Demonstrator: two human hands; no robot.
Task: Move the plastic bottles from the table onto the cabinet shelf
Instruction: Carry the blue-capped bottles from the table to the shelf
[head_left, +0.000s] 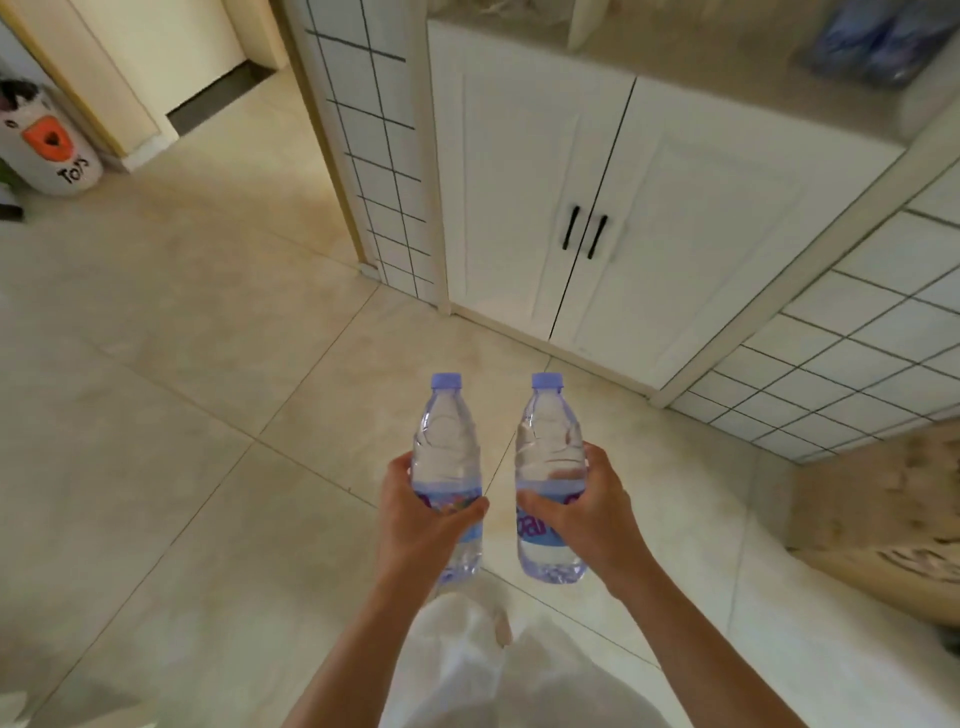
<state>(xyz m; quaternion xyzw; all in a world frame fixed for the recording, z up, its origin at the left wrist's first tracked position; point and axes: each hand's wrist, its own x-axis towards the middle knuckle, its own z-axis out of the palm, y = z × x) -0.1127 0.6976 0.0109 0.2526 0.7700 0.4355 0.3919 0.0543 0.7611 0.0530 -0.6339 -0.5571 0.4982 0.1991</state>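
A beige tiled floor (171, 374) fills most of the view. Ahead stands a white two-door cabinet (524, 208) with two black bar handles (586, 234); its pale shelf top (727, 67) carries a blurred bluish pack of bottles (878, 47) at the far right. White grid-tiled walls (852, 364) flank the cabinet on both sides.

Both bare forearms reach forward from the bottom edge, slightly converging, over light trousers (483, 670). The left hand (415, 525) grips a clear plastic water bottle with a lilac cap and lilac label (447, 441), its fingers (402, 467) wrapped round the far side and the thumb laid across the label. The right hand (587, 519) holds a second, matching clear bottle (548, 441) the same way, fingers curled behind, thumb across the label. Both bottles stand nearly upright in mid-air, just beside each other without touching, well short of the cabinet and below its shelf.

At far left stands a white cylindrical bin with an orange badge (49, 145).
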